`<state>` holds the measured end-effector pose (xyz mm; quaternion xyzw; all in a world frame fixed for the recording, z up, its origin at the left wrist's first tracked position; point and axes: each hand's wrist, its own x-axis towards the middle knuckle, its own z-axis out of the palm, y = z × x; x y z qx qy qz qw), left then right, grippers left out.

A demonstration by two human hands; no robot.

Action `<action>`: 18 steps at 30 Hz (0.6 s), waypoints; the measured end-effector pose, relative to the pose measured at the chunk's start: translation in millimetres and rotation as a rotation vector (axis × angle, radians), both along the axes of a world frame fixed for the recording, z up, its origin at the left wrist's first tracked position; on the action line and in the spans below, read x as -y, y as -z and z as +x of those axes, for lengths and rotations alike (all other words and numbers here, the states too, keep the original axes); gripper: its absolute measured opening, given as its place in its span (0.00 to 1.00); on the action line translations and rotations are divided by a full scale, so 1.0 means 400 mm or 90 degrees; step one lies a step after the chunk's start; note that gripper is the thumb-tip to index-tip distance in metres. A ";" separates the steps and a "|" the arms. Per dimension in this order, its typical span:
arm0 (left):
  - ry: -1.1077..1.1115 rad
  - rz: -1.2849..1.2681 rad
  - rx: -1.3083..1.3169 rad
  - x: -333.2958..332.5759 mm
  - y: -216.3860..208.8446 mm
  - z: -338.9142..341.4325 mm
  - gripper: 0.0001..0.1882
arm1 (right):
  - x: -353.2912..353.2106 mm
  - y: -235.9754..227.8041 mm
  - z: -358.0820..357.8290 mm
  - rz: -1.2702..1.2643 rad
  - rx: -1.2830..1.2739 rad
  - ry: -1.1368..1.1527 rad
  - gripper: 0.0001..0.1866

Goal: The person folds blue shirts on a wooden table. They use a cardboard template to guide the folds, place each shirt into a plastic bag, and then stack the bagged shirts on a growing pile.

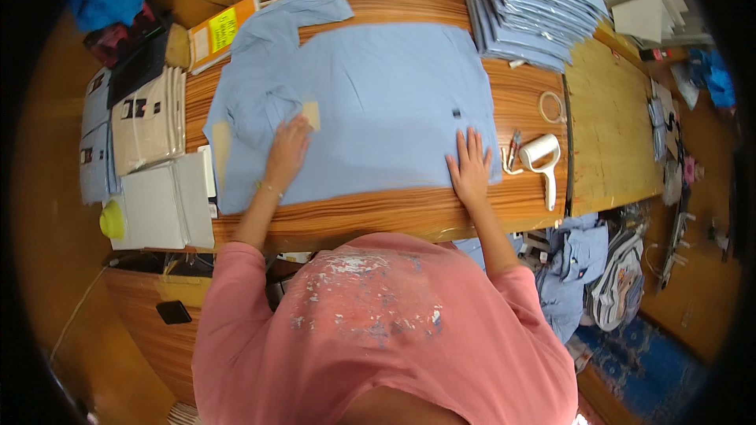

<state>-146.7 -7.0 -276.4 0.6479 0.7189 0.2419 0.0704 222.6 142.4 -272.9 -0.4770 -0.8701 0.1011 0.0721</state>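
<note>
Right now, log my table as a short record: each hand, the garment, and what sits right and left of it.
left hand: on the blue garment, by a tan piece; grip unclear
right hand: on its near right part, fingers spread
garment: across the wood-grain table, left part bunched
right: white lint roller; stacked bagged blue garments farther off
left: bagged beige garments

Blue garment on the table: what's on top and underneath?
Left hand and right hand are on the blue garment. Beige patches show beside its folded part; whether they join is covered. Wooden tabletop shows around it; whatever else lies underneath is hidden.
</note>
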 end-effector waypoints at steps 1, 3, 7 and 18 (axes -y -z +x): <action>-0.007 -0.016 -0.009 0.051 0.020 0.020 0.10 | 0.045 -0.004 0.025 -0.022 0.010 -0.011 0.32; -0.008 -0.051 -0.038 0.132 0.043 0.049 0.11 | 0.124 0.000 0.078 -0.043 0.042 0.001 0.32; 0.000 0.003 0.019 0.194 -0.034 0.102 0.10 | 0.178 -0.072 0.029 0.017 -0.060 -0.030 0.27; -0.424 0.120 0.389 0.392 0.019 -0.155 0.10 | 0.343 -0.143 -0.800 -0.340 -0.396 -0.418 0.13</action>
